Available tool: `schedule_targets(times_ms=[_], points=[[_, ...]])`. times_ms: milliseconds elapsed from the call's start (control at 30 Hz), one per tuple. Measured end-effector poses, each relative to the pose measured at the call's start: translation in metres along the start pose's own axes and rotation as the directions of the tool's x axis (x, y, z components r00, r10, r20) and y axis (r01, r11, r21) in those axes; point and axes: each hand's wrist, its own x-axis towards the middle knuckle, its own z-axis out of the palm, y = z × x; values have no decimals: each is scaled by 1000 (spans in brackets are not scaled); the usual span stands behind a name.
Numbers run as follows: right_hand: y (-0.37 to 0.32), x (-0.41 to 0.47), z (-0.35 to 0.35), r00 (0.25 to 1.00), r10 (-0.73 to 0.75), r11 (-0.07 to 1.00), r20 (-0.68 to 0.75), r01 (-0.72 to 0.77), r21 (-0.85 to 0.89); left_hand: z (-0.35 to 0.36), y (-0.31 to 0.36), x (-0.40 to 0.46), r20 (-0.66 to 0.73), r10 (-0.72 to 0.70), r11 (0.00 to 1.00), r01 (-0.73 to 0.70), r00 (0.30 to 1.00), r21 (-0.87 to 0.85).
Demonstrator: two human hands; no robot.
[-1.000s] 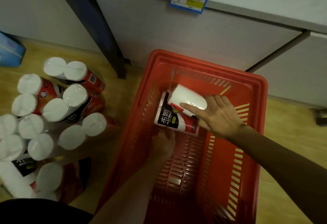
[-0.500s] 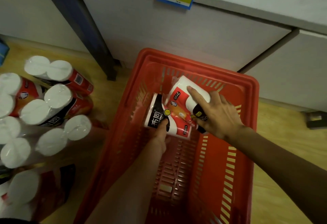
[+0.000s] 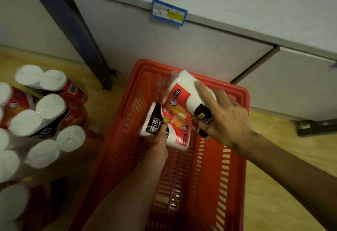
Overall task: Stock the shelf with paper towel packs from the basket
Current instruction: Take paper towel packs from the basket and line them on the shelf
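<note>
A red plastic basket stands on the floor against the white shelf unit. Over its far end I hold two paper towel packs, white rolls in red and black wrap. My left hand grips the lower pack from below, thumb on its black label. My right hand is closed over the upper pack, which tilts up toward the shelf. The two packs touch each other.
Several more paper towel packs lie piled on the wooden floor to the left of the basket. A dark blue shelf post rises between the pile and the basket. A blue and yellow price label sits on the shelf edge.
Both packs have come up from the basket floor. My left hand moved from under the lower pack to gripping it, and my right hand lifted the upper pack higher toward the shelf.
</note>
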Motion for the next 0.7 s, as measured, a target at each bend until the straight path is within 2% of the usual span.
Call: schedule_targets(times_ms=[100, 167, 267, 433, 700], points=[[-3, -10, -21, 994, 98, 992, 40, -101, 77, -20, 18, -40, -124, 150, 919, -92, 981, 384], [-5, -20, -42, 985, 162, 977, 54, -168, 134, -32, 30, -67, -102, 182, 874, -113, 978, 473], [-6, -33, -86, 970, 238, 953, 53, -244, 178, -50, 48, -100, -33, 206, 887, -173, 978, 428], [-16, -57, -175, 933, 345, 902, 100, -359, 239, -92, 97, -191, 104, 283, 824, -298, 953, 482], [-48, -77, -380, 950, 300, 907, 85, -311, 284, -158, 226, -352, 300, 435, 723, -528, 849, 446]])
